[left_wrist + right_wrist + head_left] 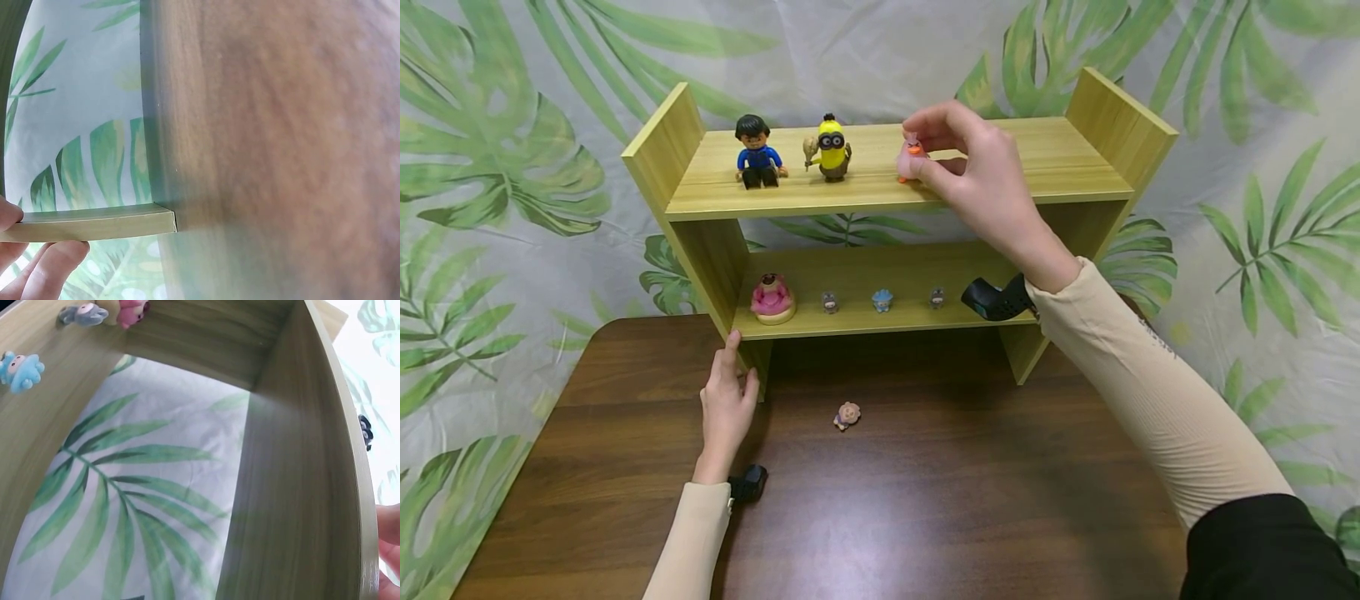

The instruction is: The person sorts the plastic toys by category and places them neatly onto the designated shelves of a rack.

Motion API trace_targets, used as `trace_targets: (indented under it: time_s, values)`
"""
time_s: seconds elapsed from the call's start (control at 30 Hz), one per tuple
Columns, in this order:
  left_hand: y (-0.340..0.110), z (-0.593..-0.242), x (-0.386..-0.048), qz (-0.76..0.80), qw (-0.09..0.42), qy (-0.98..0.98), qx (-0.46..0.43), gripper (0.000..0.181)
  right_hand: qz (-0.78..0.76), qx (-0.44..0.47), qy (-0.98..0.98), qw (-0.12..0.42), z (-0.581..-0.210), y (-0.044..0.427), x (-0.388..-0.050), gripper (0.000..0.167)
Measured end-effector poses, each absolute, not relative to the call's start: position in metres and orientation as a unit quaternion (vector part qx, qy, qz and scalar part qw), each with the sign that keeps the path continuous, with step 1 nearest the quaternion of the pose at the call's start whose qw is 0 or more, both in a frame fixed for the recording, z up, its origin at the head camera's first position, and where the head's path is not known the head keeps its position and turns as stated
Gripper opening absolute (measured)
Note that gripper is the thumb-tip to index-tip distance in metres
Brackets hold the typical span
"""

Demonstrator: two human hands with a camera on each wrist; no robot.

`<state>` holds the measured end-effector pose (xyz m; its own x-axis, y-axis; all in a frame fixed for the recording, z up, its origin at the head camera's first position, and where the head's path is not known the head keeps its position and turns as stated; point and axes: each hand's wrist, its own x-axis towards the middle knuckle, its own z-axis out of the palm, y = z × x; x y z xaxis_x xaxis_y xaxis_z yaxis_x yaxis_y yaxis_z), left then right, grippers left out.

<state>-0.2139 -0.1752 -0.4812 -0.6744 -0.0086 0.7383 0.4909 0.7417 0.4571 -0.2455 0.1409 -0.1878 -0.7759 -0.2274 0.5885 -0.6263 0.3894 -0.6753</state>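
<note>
On the top board of a wooden shelf (pixel 857 208), my right hand (pixel 988 171) pinches a small pink duck figure (pixel 907 162) between thumb and fingers. The duck stands upright near the board's front edge. In the right wrist view only a bit of the right fingers (pixel 389 540) shows past the board, and the duck is hidden. My left hand (pixel 726 404) is at the shelf's lower left side. The left wrist view has its thumb and fingers (pixel 56 269) on opposite faces of the side panel (pixel 100 223). A black-haired doll (pixel 758 154) and a yellow minion figure (pixel 831 150) occupy the top board's left half.
The lower board holds a pink bear figure (pixel 772 298), two small grey figures (pixel 829 302) and a blue one (pixel 882 300). A small beige-faced figure (pixel 847 415) lies on the brown table (pixel 925 500) before the shelf. Leaf-patterned cloth (pixel 865 50) hangs behind.
</note>
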Motion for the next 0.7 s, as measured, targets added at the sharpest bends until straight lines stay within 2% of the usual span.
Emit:
trace_targets:
  time_s: [0.7]
  values:
    - [-0.1746,-0.48,-0.2133,-0.337,0.383,-0.848,-0.142,0.087,0.476,0.26,-0.815,0.207,-0.1876,0.1439,-0.2444,0.032]
